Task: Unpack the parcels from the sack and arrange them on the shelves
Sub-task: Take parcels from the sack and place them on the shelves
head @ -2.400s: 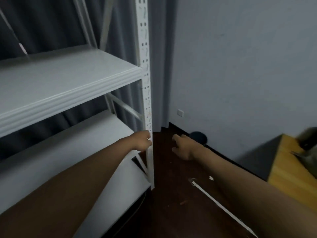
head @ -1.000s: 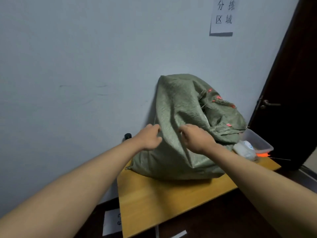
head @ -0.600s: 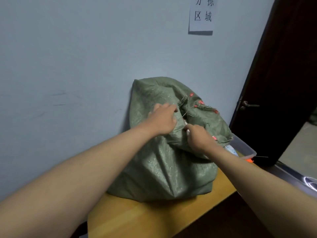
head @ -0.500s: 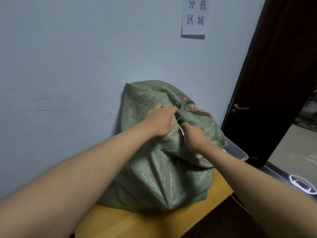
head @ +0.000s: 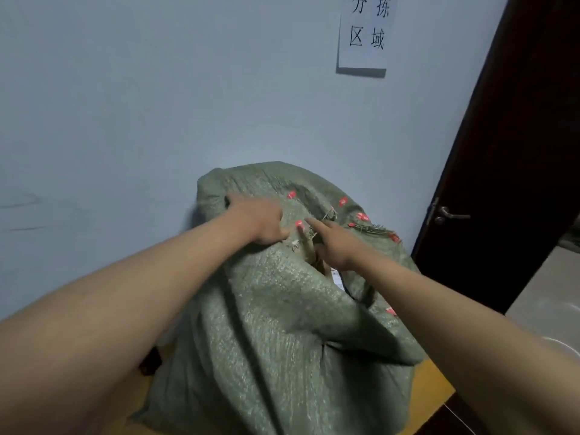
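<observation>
The left hand (head: 257,222) gripped the sack (head: 276,324) top while the right hand (head: 332,243), fingers pinching its mouth, risked toppling it off the table (head: 430,400).

we see a bulging green woven plastic sack (head: 276,324) with red markings standing upright on the wooden tabletop (head: 430,397) against the wall, its frayed mouth partly open at the top.

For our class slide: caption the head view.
Both hands, left and right, pull open a green sack.
</observation>
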